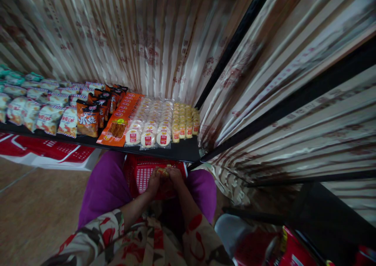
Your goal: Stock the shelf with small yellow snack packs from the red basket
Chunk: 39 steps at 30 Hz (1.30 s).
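My left hand (pixel 154 182) and my right hand (pixel 175 177) meet over a red plastic basket (pixel 139 175) that rests between my knees in purple trousers. Both hands are closed together on a small yellowish packet (pixel 162 171). Just beyond them a low black shelf (pixel 182 151) carries rows of snacks: round white cakes in clear wrap (pixel 148 135), small yellow packets (pixel 185 121) and a flat orange pack (pixel 122 119).
Further left on the shelf lie dark orange bags (pixel 88 119) and pale snack bags (pixel 32 111). A red and white board (pixel 49 150) lies under the shelf. Striped curtains hang behind and to the right, with black rails. A red object (pixel 282 246) sits at lower right.
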{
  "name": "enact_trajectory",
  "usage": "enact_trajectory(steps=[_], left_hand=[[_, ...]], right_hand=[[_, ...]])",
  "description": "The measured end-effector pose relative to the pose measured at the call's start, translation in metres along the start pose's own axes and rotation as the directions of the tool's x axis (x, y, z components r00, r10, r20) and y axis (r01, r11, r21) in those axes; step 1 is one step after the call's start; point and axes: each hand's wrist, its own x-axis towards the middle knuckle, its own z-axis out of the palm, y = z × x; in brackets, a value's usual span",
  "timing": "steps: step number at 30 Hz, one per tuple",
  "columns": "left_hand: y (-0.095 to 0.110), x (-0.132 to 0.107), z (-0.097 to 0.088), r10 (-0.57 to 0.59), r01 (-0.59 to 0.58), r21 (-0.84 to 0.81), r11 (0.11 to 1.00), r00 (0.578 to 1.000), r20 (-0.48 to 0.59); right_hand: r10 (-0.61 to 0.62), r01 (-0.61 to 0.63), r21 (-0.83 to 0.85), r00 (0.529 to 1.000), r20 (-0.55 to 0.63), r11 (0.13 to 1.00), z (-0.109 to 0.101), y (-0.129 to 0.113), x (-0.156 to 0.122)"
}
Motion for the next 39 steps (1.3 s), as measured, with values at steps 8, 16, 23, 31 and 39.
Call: enact_trajectory(steps=[8, 16, 23, 31, 39], left_hand=[[-0.007, -0.001, -0.007, 0.05, -0.055, 0.225, 0.973, 0.998, 0.028], [-0.01, -0.002, -0.015, 0.203, -0.143, 0.613, 0.777, 0.979, -0.028], [-0.018, -0.001, -0.008, 0.158, -0.156, 0.411, 0.898, 0.987, 0.03], [-0.012, -0.013, -0.005, 0.185, -0.194, 0.277, 0.941, 0.981, 0.057], [-0.006, -0.017, 0.003, 0.217, -0.22, 0.037, 0.975, 0.973, 0.08]], right_hand=[[0.135, -0.14, 0.146, 0.99, 0.044, 0.979, -0.006, -0.004, -0.001], [0.147, -0.157, 0.145, 0.986, 0.078, 0.977, -0.017, -0.017, 0.003], [0.11, -0.118, 0.076, 0.989, 0.101, 0.99, -0.027, -0.032, 0.003], [0.061, -0.061, -0.007, 0.99, 0.129, 0.998, -0.031, -0.038, -0.002], [0.035, -0.022, -0.108, 0.992, 0.121, 0.994, -0.039, -0.049, -0.005]])
